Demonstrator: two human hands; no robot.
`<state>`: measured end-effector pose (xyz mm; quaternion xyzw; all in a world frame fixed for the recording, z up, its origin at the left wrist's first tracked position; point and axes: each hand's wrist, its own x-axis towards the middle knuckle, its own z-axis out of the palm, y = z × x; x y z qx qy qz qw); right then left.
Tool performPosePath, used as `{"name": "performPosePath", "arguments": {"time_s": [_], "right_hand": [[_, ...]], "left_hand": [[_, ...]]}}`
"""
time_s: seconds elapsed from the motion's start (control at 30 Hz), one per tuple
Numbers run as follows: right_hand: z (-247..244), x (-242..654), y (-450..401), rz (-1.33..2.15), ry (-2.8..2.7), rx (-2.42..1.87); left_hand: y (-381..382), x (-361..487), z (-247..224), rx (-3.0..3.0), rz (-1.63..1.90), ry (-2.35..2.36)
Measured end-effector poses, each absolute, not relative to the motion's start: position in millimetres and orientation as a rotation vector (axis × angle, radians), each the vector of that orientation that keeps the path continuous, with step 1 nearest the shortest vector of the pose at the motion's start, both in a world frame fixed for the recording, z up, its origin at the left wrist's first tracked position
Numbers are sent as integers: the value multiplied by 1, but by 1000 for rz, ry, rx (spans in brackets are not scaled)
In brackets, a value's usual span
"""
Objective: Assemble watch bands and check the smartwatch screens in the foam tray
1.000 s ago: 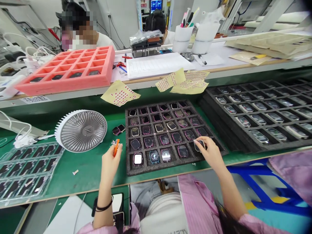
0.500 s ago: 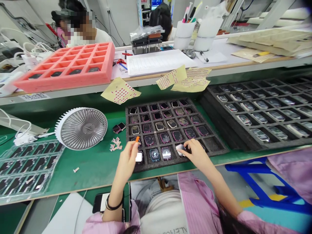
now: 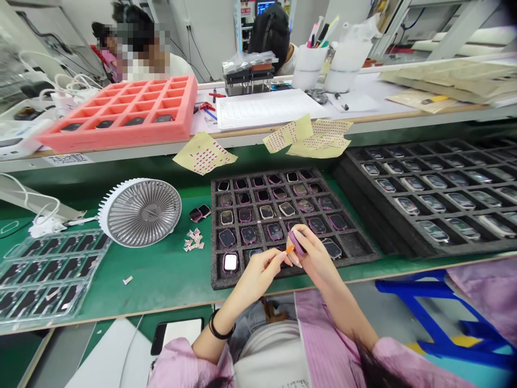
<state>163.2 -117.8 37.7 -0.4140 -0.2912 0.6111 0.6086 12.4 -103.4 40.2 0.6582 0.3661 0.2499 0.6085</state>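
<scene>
I have open green mat (image 3: 157,283) left of the black foam tray (image 3: 212,242), up to the desk fan (image 3: 139,213); the second tray (image 3: 355,215) blocks the right.

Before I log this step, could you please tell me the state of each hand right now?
Left hand: closed, holding an orange plastic tool.
Right hand: closed, holding a purple-rimmed smartwatch.
</scene>
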Motion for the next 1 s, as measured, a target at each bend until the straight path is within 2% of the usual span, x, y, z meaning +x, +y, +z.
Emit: {"name": "performPosePath", "arguments": {"time_s": [0.47, 0.8, 1.0], "right_hand": [[37, 154, -116, 1418, -611, -949], [27, 151, -111, 1677, -386, -716], [21, 148, -117, 1411, -505, -958]], "left_hand": [[-99, 9, 39, 1482, 595, 844], [-98, 15, 33, 1361, 601, 725], [-97, 21, 27, 1370, 708, 835]]}}
